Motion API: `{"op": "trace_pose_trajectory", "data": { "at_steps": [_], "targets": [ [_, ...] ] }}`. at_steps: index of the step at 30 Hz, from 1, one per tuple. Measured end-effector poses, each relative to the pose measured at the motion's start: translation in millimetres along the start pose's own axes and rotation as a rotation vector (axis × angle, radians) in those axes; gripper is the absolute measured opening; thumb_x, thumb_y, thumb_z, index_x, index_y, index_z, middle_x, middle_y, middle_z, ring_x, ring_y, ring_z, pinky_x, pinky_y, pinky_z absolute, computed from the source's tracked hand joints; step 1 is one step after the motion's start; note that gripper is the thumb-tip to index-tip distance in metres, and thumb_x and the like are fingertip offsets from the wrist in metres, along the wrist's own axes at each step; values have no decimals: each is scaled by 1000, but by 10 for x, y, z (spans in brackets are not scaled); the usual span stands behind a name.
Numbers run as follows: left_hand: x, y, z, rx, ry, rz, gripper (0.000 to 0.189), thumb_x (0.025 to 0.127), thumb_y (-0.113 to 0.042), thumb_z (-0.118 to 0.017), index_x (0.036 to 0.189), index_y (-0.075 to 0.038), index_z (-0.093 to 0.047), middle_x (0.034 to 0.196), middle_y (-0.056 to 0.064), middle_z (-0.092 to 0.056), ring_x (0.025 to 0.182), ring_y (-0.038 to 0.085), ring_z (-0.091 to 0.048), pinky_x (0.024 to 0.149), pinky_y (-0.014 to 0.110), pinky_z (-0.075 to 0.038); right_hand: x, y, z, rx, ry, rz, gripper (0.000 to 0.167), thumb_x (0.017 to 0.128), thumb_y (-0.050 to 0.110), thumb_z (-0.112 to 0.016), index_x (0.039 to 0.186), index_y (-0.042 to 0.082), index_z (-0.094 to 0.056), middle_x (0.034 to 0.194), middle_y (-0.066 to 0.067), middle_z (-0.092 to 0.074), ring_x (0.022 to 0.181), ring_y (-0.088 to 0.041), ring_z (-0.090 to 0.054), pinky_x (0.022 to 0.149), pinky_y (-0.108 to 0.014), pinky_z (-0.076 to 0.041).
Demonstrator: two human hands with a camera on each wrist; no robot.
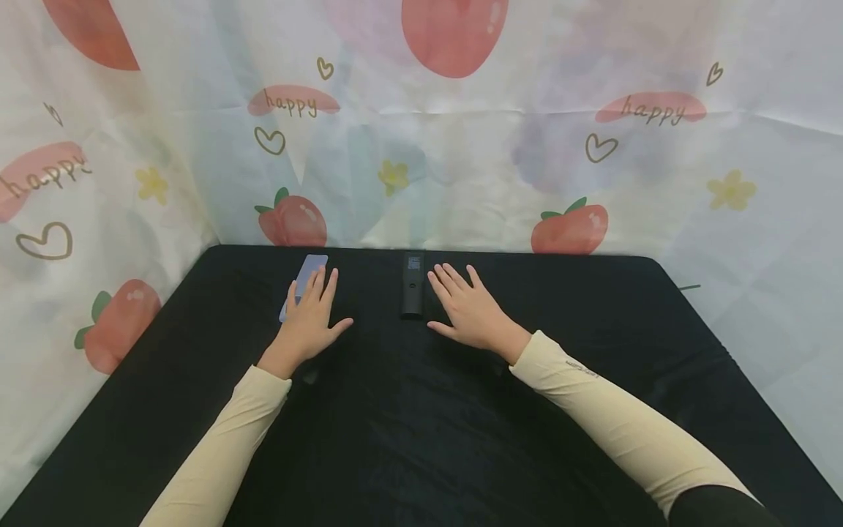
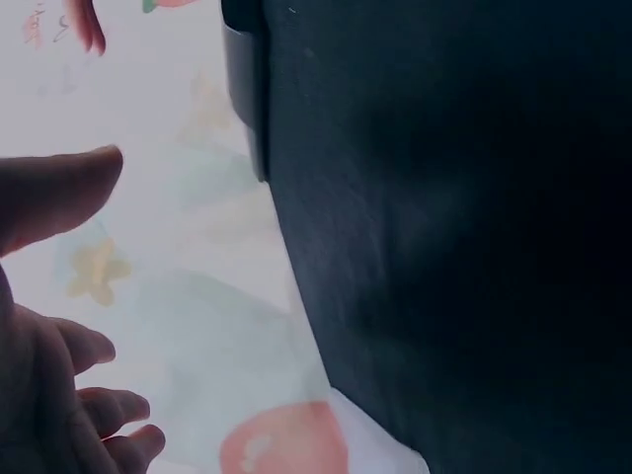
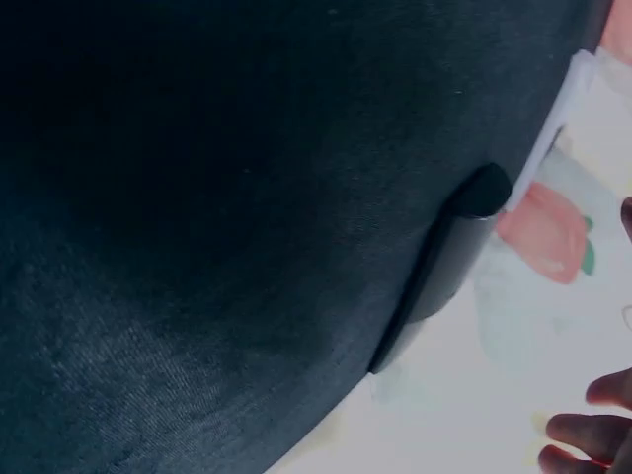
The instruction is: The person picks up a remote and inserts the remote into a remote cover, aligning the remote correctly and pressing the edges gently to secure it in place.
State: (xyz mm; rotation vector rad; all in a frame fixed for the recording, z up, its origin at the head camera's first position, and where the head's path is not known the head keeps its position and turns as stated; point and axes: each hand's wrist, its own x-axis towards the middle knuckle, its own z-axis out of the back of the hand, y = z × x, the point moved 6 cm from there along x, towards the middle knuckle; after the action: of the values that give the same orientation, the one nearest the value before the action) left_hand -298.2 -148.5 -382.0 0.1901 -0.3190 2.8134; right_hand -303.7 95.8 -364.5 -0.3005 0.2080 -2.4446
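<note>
Both hands are held over the black-covered table, fingers straight and spread. My left hand (image 1: 308, 322) overlaps the lower part of a flat lavender rectangular object (image 1: 315, 263) in the head view. To its right lies a slim black device (image 1: 413, 293) with a small screen and a button, pointing away from me. Just right of that device is my right hand (image 1: 470, 311), its palm down. Neither hand holds anything. The device (image 3: 449, 262) and the pale edge of the lavender object (image 3: 555, 128) also appear in the right wrist view, apart from the fingers.
A black cloth (image 1: 408, 424) covers the table, whose far edge runs just behind the two objects. Pale curtains (image 1: 461, 161) printed with strawberries, hearts and flowers hang behind and at the left. A thin dark strip (image 1: 689, 287) shows beside the right edge.
</note>
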Motion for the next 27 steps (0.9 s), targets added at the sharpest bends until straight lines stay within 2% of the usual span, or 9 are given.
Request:
{"op": "trace_pose_trajectory", "data": {
  "at_steps": [8, 13, 17, 21, 27],
  "targets": [
    [23, 346, 59, 93, -4, 10, 86, 90, -39, -58, 149, 0, -11, 155, 27, -11, 143, 42, -12, 111, 62, -3, 212, 69, -43, -30, -57, 41, 75, 92, 50, -49, 146, 2, -28, 152, -16, -32, 143, -27, -28, 113, -54, -21],
    [51, 574, 98, 133, 27, 45, 84, 90, -37, -58, 149, 2, -13, 153, 29, -13, 142, 44, -14, 111, 63, -5, 373, 86, -77, -35, -40, 32, 73, 94, 49, -47, 146, 1, -28, 151, -16, -32, 142, -27, -28, 113, -53, -22],
    [52, 698, 49, 155, 59, 49, 84, 90, -38, -58, 148, 2, -14, 152, 30, -15, 141, 45, -15, 111, 63, -7, 467, 99, -139, -33, -9, 32, 72, 94, 48, -47, 146, 2, -28, 152, -16, -31, 142, -27, -28, 113, -53, -22],
    [13, 726, -43, 150, 116, 40, 83, 90, -37, -58, 148, 4, -15, 151, 32, -16, 139, 47, -19, 110, 63, -12, 525, 166, -232, -23, 57, 73, 71, 95, 47, -45, 147, 3, -26, 152, -15, -30, 143, -27, -27, 113, -53, -22],
    [-19, 678, -147, 118, 204, 30, 82, 91, -38, -56, 148, 3, -15, 151, 33, -14, 137, 49, -24, 108, 62, -21, 569, 266, -359, -43, 168, 159, 65, 97, 45, -44, 146, 5, -29, 152, -15, -32, 142, -27, -29, 112, -53, -25]
  ]
}}
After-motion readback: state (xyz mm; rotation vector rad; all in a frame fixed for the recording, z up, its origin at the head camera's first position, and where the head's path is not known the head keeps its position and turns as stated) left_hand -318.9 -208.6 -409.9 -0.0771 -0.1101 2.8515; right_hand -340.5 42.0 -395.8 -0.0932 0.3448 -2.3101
